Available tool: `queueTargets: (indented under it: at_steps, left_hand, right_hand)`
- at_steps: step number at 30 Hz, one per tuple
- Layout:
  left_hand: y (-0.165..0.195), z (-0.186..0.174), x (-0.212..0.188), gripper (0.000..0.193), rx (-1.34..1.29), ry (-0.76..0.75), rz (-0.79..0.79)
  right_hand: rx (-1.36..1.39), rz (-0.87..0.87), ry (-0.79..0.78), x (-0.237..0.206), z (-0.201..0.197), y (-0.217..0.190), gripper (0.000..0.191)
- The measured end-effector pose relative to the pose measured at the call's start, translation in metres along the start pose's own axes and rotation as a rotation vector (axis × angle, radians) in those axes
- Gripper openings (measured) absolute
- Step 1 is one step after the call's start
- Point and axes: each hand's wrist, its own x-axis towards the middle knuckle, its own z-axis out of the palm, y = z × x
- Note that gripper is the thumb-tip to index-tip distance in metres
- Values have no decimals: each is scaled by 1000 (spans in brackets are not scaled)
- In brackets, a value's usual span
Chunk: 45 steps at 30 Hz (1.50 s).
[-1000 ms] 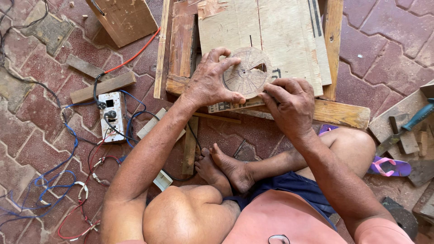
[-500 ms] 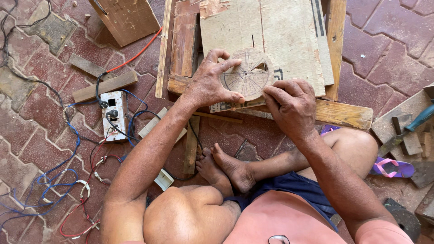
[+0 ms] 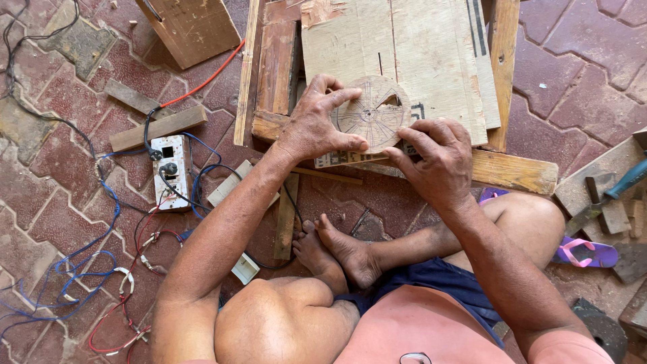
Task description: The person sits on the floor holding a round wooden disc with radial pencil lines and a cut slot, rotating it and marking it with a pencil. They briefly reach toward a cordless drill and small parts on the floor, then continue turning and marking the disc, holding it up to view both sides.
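Observation:
A round wooden disc (image 3: 373, 111) with pencil lines radiating from its centre and a notch cut in its right edge lies on a plywood work board (image 3: 431, 61). My left hand (image 3: 313, 125) grips the disc's left edge between thumb and fingers. My right hand (image 3: 438, 158) rests at the disc's lower right, its fingertips touching the rim. I sit cross-legged on the paved floor, with my bare feet (image 3: 333, 253) below the board.
A white socket box (image 3: 170, 172) with blue, red and black wires (image 3: 81, 269) lies at left. Wood offcuts (image 3: 158, 128) and a wooden box (image 3: 192, 27) sit upper left. A tool with a teal handle (image 3: 623, 182) and a purple sandal (image 3: 583, 253) lie at right.
My left hand has shifted its fingers along the disc's left edge. The right-hand fingers now press closer to the lower right rim. The disc stays on the board.

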Motion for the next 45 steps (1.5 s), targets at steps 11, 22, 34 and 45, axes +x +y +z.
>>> queueTargets:
  at_steps: [11, 22, 34, 45]
  left_hand:
    - [0, 1, -4, 100, 38, -4, 14]
    - [-4, -1, -9, 118, 72, -25, 99]
    - [2, -2, -10, 119, 59, -49, 117]
    - [11, -8, -12, 114, 38, -48, 139]
  right_hand:
    - [26, 6, -20, 1, -4, -2, 43]
    - [5, 14, 0, 0, -1, -2, 43]
    - [1, 11, -12, -5, -6, -1, 42]
    - [46, 19, -12, -10, -9, 0, 47]
